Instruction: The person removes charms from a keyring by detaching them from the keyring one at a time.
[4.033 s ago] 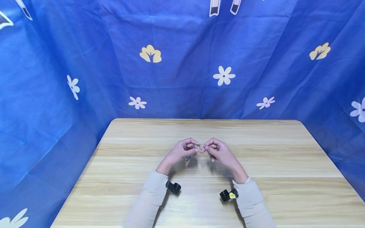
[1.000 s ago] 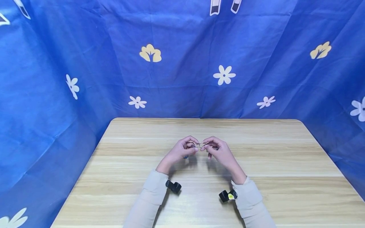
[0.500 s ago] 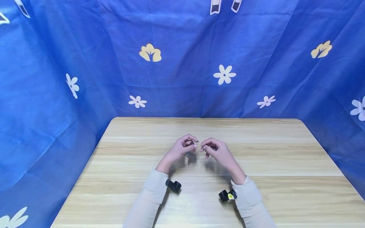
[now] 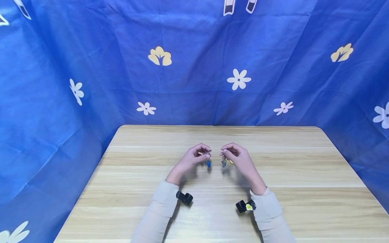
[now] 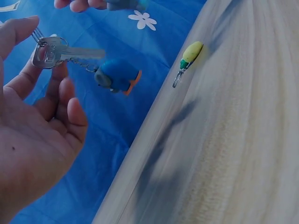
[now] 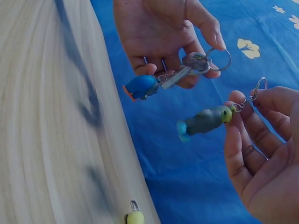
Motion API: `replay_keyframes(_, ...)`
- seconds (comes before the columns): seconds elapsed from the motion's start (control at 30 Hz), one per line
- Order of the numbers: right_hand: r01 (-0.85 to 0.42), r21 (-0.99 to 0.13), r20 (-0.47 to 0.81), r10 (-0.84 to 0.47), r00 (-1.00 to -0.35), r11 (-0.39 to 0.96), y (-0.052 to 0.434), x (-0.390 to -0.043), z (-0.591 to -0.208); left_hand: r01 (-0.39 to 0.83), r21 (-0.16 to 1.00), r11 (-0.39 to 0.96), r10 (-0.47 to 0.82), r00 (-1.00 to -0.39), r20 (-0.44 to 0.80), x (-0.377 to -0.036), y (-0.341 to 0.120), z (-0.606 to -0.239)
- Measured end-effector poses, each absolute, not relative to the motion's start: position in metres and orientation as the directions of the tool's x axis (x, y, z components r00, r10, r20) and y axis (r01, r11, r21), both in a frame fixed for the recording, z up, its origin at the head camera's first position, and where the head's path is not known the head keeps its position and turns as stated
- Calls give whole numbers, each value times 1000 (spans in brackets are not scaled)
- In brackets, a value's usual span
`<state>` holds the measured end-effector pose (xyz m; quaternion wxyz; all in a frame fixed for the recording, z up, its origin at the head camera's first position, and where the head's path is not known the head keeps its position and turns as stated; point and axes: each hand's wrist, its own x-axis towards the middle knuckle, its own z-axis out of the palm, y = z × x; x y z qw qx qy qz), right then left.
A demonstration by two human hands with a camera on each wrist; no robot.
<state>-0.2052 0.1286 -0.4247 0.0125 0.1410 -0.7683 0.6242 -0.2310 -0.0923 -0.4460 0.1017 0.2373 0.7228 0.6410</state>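
Observation:
Above the wooden table (image 4: 288, 168), my left hand (image 4: 207, 154) pinches a key ring (image 6: 217, 53) carrying a silver key (image 5: 63, 51) and a blue bird-like charm (image 5: 117, 75), which hangs below the fingers. My right hand (image 4: 223, 153) pinches the small clasp (image 6: 256, 91) of a grey-green charm with a blue tail (image 6: 204, 120), which dangles free of the ring. The two hands are a short gap apart, both raised slightly off the table. A yellow corn-shaped charm (image 5: 190, 53) with a metal clip lies on the table beneath my right hand.
A blue cloth with flower prints (image 4: 194, 67) hangs behind and at both sides of the table. Small black cameras sit at both wrists (image 4: 184, 197) (image 4: 244, 206).
The hands, joined at the key ring before, have drawn apart. The grey-green charm has come off the ring and now hangs from my right hand; the blue charm stays with the left.

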Motion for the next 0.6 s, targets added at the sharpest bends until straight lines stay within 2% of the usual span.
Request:
replay_keyframes(0.13, -214, -960, 187, -156, -970, 182, 131, -206, -424, 223, 972, 76, 457, -874, 165, -231, -92, -446)
replay_keyframes(0.6, -143, -970, 142, -20, -990, 197, 145, -213, -425, 153, 988, -28, 500, -853, 147, -229, -94, -445)
